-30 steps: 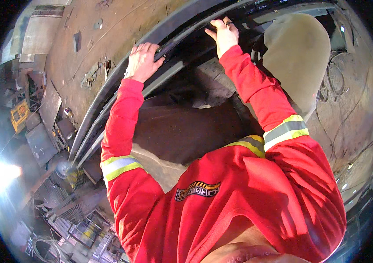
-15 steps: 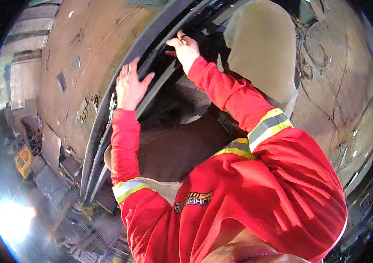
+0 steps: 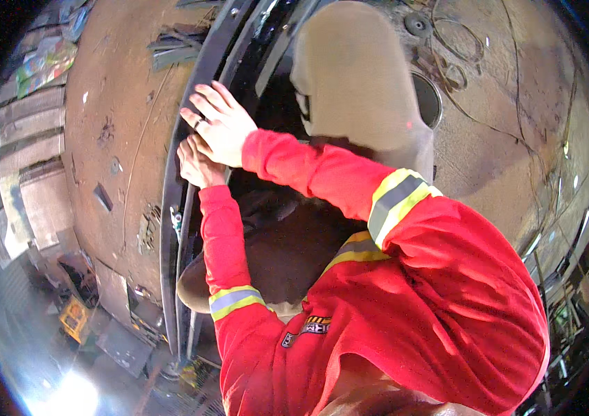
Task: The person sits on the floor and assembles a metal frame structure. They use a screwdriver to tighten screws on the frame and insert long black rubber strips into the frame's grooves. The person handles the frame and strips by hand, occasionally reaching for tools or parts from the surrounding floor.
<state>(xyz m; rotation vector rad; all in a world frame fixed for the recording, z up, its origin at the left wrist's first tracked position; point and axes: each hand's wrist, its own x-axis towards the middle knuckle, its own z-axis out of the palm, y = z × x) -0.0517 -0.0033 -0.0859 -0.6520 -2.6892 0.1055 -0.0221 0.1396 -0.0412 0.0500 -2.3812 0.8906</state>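
Observation:
A long dark metal beam with raised edges runs from the far side toward me, to the left of my knees. My left hand is closed at the beam, its fingers curled in; whatever they hold is hidden. Just beyond and partly over it lies my right hand, a dark ring on one finger. Its fingers are stretched out over the beam's outer edge. A small pale, shiny fitting sits on the beam nearer to me than the left hand.
Dark metal strips lie on the brown floor beyond the beam. Flat grey pieces line the far left, with a yellow crate-like object nearer. Thin cables and a dark disc lie right of my leg. Bright light glares at lower left.
My right hand has come left and nearer, from inside the beam onto its edge beside the left hand. My left hand has moved nearer to me and its fingers have curled. The view has shifted.

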